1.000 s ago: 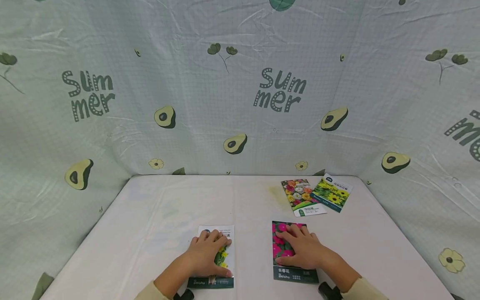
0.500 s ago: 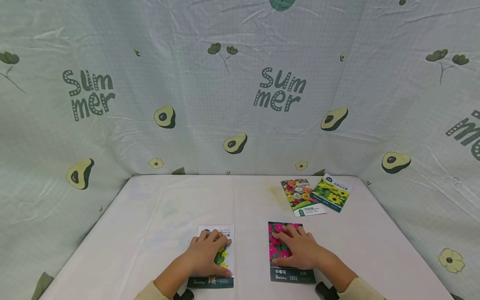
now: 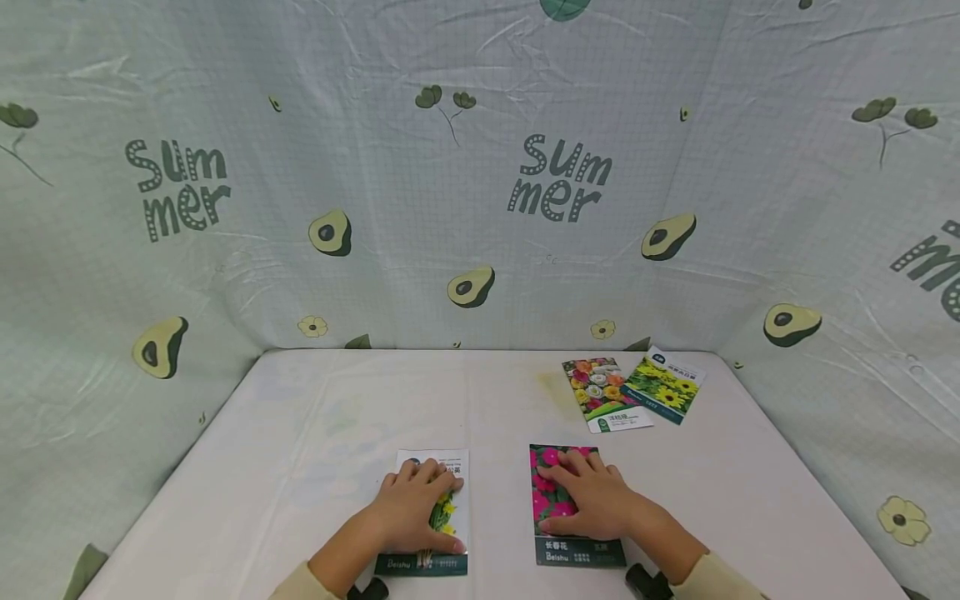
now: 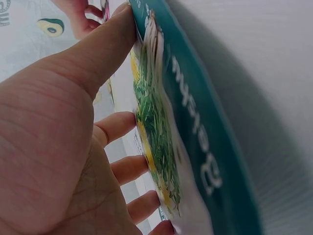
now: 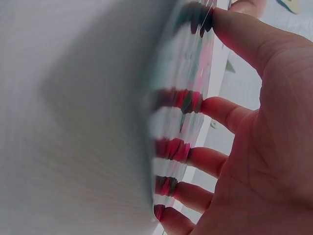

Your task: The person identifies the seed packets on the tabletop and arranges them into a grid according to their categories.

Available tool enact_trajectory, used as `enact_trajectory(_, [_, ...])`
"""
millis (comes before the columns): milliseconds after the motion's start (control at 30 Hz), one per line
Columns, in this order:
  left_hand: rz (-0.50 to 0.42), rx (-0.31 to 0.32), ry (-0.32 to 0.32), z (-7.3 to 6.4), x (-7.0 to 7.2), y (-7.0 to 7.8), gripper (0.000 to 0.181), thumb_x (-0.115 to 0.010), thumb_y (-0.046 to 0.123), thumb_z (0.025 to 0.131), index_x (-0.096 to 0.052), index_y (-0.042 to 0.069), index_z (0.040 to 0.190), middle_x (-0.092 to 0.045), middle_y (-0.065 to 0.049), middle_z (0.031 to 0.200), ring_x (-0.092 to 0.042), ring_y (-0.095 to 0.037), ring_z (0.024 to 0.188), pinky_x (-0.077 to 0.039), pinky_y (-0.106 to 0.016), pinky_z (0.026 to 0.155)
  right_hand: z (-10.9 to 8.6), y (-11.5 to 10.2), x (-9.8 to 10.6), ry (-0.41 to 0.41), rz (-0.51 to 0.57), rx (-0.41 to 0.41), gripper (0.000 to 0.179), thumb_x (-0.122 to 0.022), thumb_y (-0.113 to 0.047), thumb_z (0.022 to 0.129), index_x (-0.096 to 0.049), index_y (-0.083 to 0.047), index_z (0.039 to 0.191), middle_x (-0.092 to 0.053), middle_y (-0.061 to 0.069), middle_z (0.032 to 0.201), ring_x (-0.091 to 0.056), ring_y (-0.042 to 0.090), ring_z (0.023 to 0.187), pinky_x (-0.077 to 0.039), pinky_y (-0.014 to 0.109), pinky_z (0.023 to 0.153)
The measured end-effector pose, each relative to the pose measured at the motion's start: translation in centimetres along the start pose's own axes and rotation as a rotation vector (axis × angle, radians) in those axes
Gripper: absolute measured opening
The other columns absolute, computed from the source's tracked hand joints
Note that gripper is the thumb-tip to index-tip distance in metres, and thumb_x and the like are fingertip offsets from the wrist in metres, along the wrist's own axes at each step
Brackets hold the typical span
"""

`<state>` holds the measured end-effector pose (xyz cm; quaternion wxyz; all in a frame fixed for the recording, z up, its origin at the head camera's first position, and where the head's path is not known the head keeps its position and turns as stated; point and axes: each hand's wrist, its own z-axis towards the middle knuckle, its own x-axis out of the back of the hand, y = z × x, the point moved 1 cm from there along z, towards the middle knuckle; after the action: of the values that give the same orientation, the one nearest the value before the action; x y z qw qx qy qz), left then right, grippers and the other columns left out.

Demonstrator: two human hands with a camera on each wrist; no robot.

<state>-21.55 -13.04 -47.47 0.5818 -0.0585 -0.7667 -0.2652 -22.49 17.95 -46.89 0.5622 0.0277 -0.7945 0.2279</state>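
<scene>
Resting the left hand (image 3: 408, 512), with fingers spread wide, on the white packet (image 3: 448, 518) at bottom centre of the frame. Resting the right hand (image 3: 596, 504), likewise wide-fingered, on the pink-flowered packet (image 3: 557, 500), just right of bottom centre. Touching both packet faces with fingertips. Running both long axes nearly up and down the frame, with dark bands (image 3: 442, 567) toward the bottom edge. Leaving bare table (image 3: 498, 500) between them, and wider room at left. Showing a mixed-flower packet (image 3: 600, 392) and a yellow-flowered packet (image 3: 663, 386) overlapping at right, near the far edge.
</scene>
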Motion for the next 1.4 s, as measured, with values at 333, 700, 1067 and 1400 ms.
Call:
enact_trajectory(333, [0.011,0.008,0.006,0.1,-0.1,0.0,0.092,-0.074,0.079,0.071,-0.055,0.029,0.146,-0.048,-0.006,0.146,-0.041,-0.037,0.13,-0.037,-0.065,0.099,0.2,-0.3,-0.1,-0.002,0.006,0.012,0.081,-0.076,-0.067,0.08,-0.052,-0.033,0.149,-0.04,0.008,0.157,-0.035,0.039,0.141,-0.036,0.064,0.107])
enact_trajectory(700, [0.004,0.018,0.003,0.1,0.0,0.1,0.093,-0.075,0.079,0.071,-0.055,0.029,0.146,-0.047,-0.006,0.147,-0.04,-0.037,0.131,-0.036,-0.065,0.1,0.5,-0.7,-0.2,-0.012,0.002,0.005,0.082,-0.077,-0.067,0.078,-0.051,-0.036,0.149,-0.04,0.007,0.158,-0.034,0.041,0.144,-0.035,0.065,0.109])
enact_trajectory(1067, [0.01,0.015,0.003,0.2,-0.2,0.1,0.092,-0.074,0.079,0.072,-0.055,0.029,0.146,-0.047,-0.004,0.144,-0.041,-0.036,0.129,-0.037,-0.063,0.097,0.7,-1.4,-0.3,-0.013,0.014,0.054,0.081,-0.076,-0.067,0.08,-0.051,-0.034,0.149,-0.04,0.009,0.158,-0.034,0.041,0.143,-0.034,0.067,0.11])
enact_trajectory(1400, [0.017,0.016,0.009,-0.1,0.1,0.4,0.091,-0.074,0.078,0.073,-0.054,0.029,0.146,-0.047,-0.005,0.144,-0.04,-0.035,0.129,-0.037,-0.064,0.099,0.9,-1.8,-0.4,-0.017,0.009,0.053,0.082,-0.076,-0.068,0.079,-0.051,-0.035,0.15,-0.04,0.008,0.158,-0.033,0.041,0.144,-0.031,0.069,0.112])
